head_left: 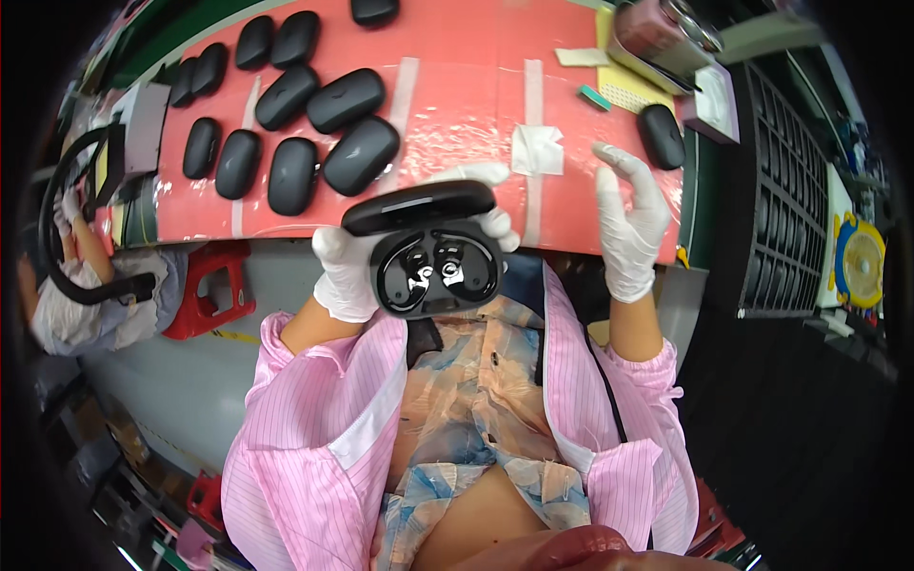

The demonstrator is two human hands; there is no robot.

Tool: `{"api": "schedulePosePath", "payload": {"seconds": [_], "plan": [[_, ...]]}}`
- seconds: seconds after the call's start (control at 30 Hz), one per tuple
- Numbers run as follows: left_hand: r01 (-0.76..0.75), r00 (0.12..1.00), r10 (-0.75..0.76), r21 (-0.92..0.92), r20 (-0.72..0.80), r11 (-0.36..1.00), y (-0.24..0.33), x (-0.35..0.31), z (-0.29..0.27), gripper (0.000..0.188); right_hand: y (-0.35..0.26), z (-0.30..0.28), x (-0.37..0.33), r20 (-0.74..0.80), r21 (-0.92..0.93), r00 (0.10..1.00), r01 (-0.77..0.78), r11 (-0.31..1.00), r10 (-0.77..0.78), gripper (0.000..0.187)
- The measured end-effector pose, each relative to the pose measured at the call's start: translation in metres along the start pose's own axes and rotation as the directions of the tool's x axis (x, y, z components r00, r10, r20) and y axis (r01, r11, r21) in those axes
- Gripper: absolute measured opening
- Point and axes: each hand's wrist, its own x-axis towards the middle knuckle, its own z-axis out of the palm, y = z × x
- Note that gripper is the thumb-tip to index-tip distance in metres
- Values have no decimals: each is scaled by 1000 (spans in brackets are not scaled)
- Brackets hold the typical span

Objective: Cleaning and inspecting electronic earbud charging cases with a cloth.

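Note:
My left hand [348, 276], in a white glove, is wrapped around an open black earphone case [388, 255]. Its thumb shows on one side and its fingertips come round behind to the other. The raised lid [419, 206] stands along the far side of the case. Inside lie two glossy black ear-hook earphones, a left one [416, 272] and a right one [451, 270]. My right hand [630, 224], also gloved, is raised over the table's right part, apart from the case. Its fingers are spread and hold nothing.
Several closed black cases [292, 175] lie on the pink tabletop [457, 105], mostly at the left. Another case [661, 136] lies right, near a green strip [595, 97]. A white paper piece [538, 150] lies mid-table. A black slotted tray [785, 190] stands at the right; a co-worker's arm [88, 249] shows far left.

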Motion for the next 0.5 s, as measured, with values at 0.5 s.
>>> {"api": "schedulePosePath", "payload": {"seconds": [0.5], "plan": [[-921,62,431,115,-900,373,143,-287,-239,69,1,64,9,413,-434,800,593,678,-435,21]]}}
